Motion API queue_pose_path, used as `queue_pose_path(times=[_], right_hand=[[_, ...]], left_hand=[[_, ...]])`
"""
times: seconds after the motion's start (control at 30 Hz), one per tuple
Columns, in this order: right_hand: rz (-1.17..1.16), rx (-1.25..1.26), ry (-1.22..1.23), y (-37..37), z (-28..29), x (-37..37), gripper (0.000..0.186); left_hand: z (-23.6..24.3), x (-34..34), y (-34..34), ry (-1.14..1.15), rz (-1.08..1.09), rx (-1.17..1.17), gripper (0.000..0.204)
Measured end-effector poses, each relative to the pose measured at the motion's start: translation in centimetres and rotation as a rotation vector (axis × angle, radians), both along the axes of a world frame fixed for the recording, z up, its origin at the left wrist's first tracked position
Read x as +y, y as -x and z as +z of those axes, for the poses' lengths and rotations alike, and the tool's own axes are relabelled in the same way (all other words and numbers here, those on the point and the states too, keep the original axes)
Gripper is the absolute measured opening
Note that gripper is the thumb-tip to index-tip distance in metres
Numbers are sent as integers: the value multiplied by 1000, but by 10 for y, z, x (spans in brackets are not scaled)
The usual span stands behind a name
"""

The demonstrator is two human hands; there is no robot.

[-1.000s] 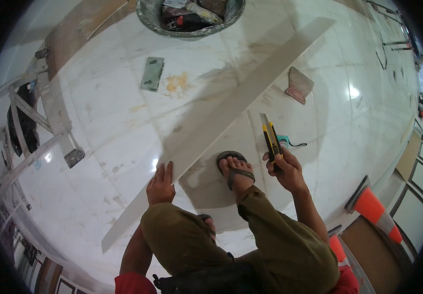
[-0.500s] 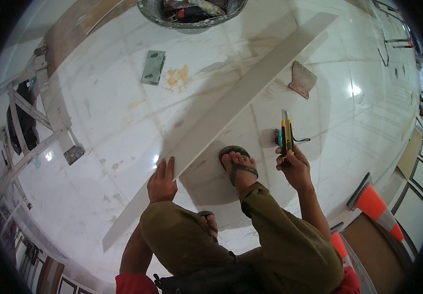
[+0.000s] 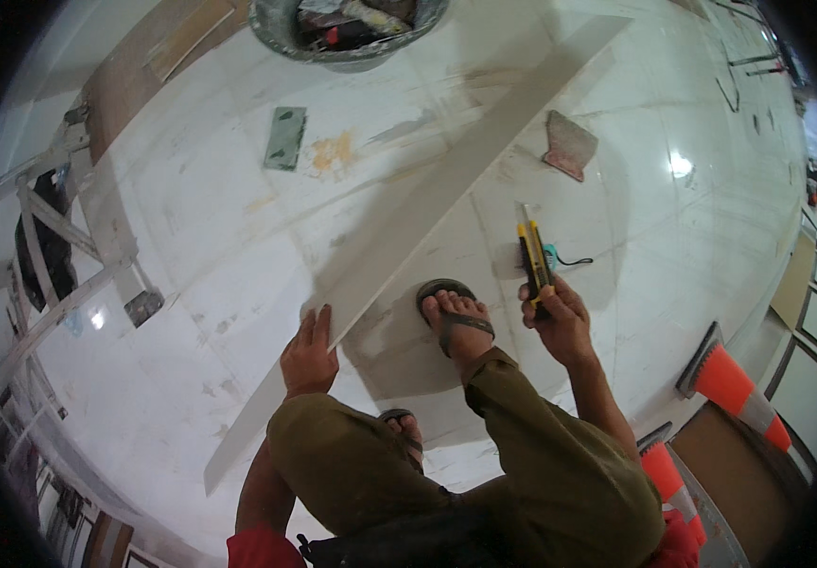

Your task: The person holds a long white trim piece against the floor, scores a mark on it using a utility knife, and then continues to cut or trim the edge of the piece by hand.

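A long, narrow pale board strip (image 3: 456,180) runs slantwise from near left to far right, casting a shadow on the floor beside it. My left hand (image 3: 310,358) holds it by its nearer part, fingers laid over its face and the thumb hidden. In my right hand (image 3: 560,322) is a yellow-and-black utility knife (image 3: 534,254), its blade out and pointing away from me, apart from the strip. Just beyond the right hand, partly behind the knife, a teal tape measure (image 3: 549,256) with a black wrist strap lies on the floor.
A bucket of tools (image 3: 347,52) stands at the far side. A green rectangular piece (image 3: 285,138) and a reddish flat piece (image 3: 570,146) lie on the tiles. Orange-and-white cones (image 3: 725,379) are on the right; a metal frame (image 3: 58,218) is on the left. My sandalled foot (image 3: 460,322) is between my hands.
My right hand has shifted slightly left with the knife, uncovering more of the tape measure. The left hand stays on the strip. The whole view has shifted a little.
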State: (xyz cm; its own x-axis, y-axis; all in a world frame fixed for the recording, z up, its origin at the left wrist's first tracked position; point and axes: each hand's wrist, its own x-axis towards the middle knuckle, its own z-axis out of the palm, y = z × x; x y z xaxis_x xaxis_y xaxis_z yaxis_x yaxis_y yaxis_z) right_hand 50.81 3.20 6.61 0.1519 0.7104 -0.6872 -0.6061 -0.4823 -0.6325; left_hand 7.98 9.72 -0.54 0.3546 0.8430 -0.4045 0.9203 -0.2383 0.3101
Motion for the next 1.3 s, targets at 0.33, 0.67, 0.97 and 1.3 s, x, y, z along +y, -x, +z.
queue_pose_path(times=[0.33,0.67,0.97,1.3], right_hand=[[12,-44,-65,-2,10,4,46],[-81,53,-73,3,7,11,41],[-312,25,-7,-6,-77,98,44],[-219,-278,118,12,-84,145,42]], left_hand=[[-1,1,-8,23,5,-14,76],[1,-3,-11,-24,26,-36,76],[30,-1,-27,175,6,-30,85],[28,-7,-16,224,29,-102,88]])
